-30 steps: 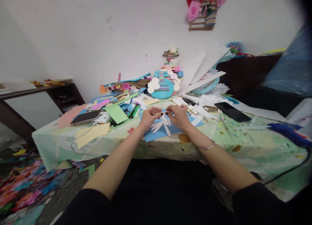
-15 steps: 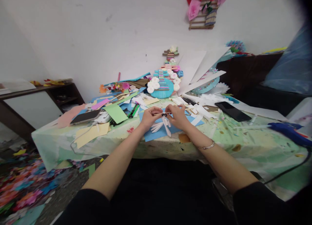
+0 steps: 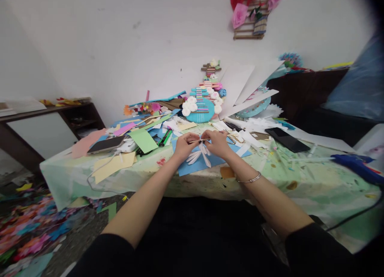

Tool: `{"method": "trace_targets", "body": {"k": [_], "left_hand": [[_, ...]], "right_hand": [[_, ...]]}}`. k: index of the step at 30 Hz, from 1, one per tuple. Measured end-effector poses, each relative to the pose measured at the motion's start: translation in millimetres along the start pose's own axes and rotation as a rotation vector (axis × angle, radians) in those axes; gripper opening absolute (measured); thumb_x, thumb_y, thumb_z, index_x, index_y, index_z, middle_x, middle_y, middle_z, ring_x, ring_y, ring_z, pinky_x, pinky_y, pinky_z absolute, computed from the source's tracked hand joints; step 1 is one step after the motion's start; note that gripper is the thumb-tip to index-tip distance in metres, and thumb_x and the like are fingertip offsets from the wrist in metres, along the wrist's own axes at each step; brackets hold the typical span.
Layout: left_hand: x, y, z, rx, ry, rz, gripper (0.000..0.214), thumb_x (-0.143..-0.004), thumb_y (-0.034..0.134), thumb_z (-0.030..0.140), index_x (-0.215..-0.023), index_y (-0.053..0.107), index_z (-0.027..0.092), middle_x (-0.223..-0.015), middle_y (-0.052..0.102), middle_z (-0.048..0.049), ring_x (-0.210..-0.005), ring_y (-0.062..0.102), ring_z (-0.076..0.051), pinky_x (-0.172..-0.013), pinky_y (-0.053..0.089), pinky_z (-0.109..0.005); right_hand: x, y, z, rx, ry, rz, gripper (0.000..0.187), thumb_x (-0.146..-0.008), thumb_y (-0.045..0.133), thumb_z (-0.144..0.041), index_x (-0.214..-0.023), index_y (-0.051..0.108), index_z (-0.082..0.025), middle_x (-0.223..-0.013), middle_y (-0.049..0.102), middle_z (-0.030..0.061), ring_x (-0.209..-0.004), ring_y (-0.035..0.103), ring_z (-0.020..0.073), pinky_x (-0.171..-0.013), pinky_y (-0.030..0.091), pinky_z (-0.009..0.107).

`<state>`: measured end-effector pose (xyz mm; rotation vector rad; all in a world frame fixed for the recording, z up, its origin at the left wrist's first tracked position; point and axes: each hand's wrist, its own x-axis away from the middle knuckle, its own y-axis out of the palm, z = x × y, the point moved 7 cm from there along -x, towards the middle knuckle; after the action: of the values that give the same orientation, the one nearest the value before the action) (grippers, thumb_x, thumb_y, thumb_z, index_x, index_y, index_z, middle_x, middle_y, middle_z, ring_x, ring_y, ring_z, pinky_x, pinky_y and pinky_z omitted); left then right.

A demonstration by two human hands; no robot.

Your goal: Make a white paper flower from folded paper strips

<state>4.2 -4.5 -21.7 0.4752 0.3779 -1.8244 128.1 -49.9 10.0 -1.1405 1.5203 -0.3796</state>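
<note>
My left hand and my right hand meet near the middle of the table, fingers closed in a pinch. Between them runs a thin pale stick, held at both hands. Just below the fingertips several white folded paper strips fan out towards me. A small dark spot shows where they gather, too small to make out. Beneath lies a sheet of blue paper. Whether the fingers also grip the strips is hidden.
A black phone and a blue glue gun lie to the right. A green cutter, green paper and a dark phone-like device are on the left. Behind stands a blue round decoration with white flowers.
Both hands stay at nearly the same spot, with the fingertips drawn slightly closer around the stick. The dark spot at the strips is less visible. The view has tilted up a little.
</note>
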Motion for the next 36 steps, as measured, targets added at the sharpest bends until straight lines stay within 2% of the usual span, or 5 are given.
{"method": "trace_targets", "body": {"k": [7, 15, 27, 31, 36], "left_hand": [[-0.9, -3.0, -1.8, -0.04, -0.022, 0.01, 0.024, -0.059, 0.075, 0.027, -0.076, 0.065, 0.014, -0.073, 0.07, -0.0056, -0.073, 0.067, -0.02, -0.07, 0.051, -0.031], [0.6, -0.7, -3.2, -0.043, -0.054, -0.01, 0.025, -0.058, 0.077, 0.028, -0.076, 0.066, 0.015, -0.07, 0.07, -0.0046, -0.07, 0.067, -0.021, -0.066, 0.051, -0.031], [1.4, -2.1, -7.0, -0.013, -0.101, -0.002, 0.026, -0.058, 0.076, 0.03, -0.075, 0.065, 0.014, -0.062, 0.069, -0.0024, -0.058, 0.064, -0.017, -0.06, 0.048, -0.028], [0.8, -2.1, -9.5, 0.006, -0.093, -0.005, 0.029, -0.057, 0.078, 0.033, -0.076, 0.065, 0.015, -0.066, 0.071, -0.0032, -0.063, 0.066, -0.019, -0.064, 0.05, -0.03], [1.2, 1.0, -10.4, 0.035, -0.099, -0.037, 0.033, -0.057, 0.078, 0.036, -0.078, 0.064, 0.014, -0.071, 0.072, -0.0058, -0.069, 0.068, -0.021, -0.069, 0.052, -0.032]], "right_hand": [[-5.1, 5.9, 4.4, -0.106, 0.14, -0.085, 0.02, -0.07, 0.052, -0.012, -0.084, 0.062, -0.022, -0.083, 0.071, -0.0001, -0.085, 0.06, 0.0208, -0.077, 0.028, 0.035], [-1.6, 7.8, 9.7, -0.211, 0.184, -0.087, 0.017, -0.068, 0.057, -0.016, -0.084, 0.063, -0.022, -0.077, 0.07, 0.0001, -0.077, 0.061, 0.0192, -0.069, 0.033, 0.03], [-5.7, 6.0, 11.1, -0.141, 0.085, -0.059, 0.018, -0.068, 0.056, -0.012, -0.082, 0.063, -0.02, -0.079, 0.07, 0.0011, -0.076, 0.061, 0.0184, -0.07, 0.035, 0.028], [-5.3, 4.5, 11.2, -0.145, 0.005, -0.046, 0.01, -0.078, 0.055, -0.023, -0.08, 0.063, -0.018, -0.077, 0.069, 0.0024, -0.071, 0.06, 0.016, -0.066, 0.034, 0.026], [-4.5, 6.7, 11.0, -0.03, -0.012, -0.065, 0.021, -0.084, 0.051, -0.027, -0.07, 0.062, -0.016, -0.068, 0.066, 0.0042, -0.064, 0.056, 0.015, -0.061, 0.03, 0.025]]}}
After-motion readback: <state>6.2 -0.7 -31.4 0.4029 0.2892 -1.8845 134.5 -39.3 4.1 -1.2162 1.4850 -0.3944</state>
